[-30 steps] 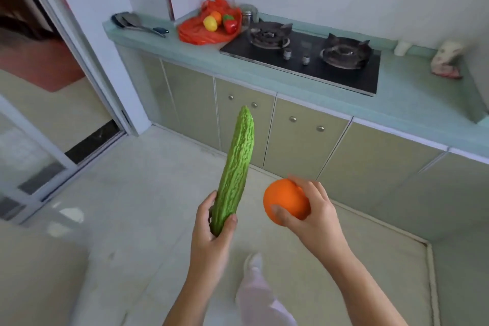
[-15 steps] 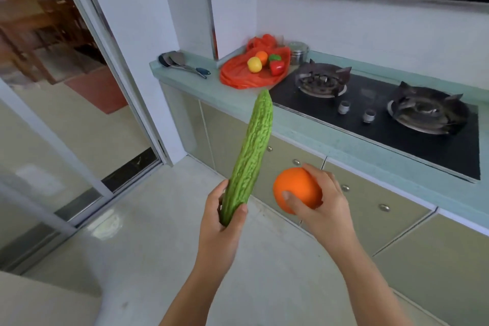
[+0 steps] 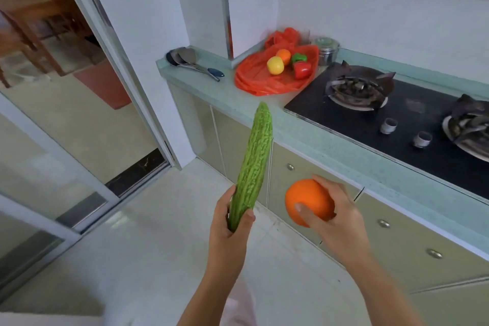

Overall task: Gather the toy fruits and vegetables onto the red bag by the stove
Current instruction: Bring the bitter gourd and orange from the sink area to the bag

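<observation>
**Two toys in hand, short of the counter**

My left hand was wrapped around the lower end of a bumpy green bitter gourd, which stood nearly upright with its tip leaning toward the counter. My right hand gripped a big orange, thumb across its front, fingers behind it. Both toys were in the air in front of the cabinet doors, below the counter's edge.

The red bag lay spread on the counter just left of the stove. On it sat a yellow fruit, a small orange, and a green pepper touching a red pepper. A metal tin stood behind the bag, and ladles lay further left, near the sliding door.
</observation>
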